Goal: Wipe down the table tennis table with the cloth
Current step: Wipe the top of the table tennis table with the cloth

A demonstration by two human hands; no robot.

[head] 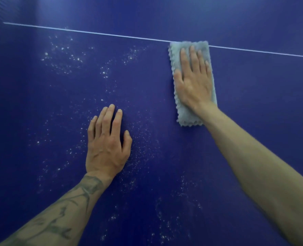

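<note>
The folded cloth (188, 117) was pressed flat on the desk (253, 130) at upper right, just below the white line (94, 33), by the right grip (193, 82), fingers straight. The left grip (106, 144), flat and holding nothing, was braced at centre. Wiping was judged under way; a leftward sweep through the white specks (62, 55) was called for.

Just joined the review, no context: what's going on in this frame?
A person is wiping a blue table tennis table. The right hand presses flat on a folded pale grey cloth, whose far end reaches the white line. The left hand rests flat on the surface and holds nothing. White dust specks are scattered left of the cloth and toward the person, not yet wiped.
</note>
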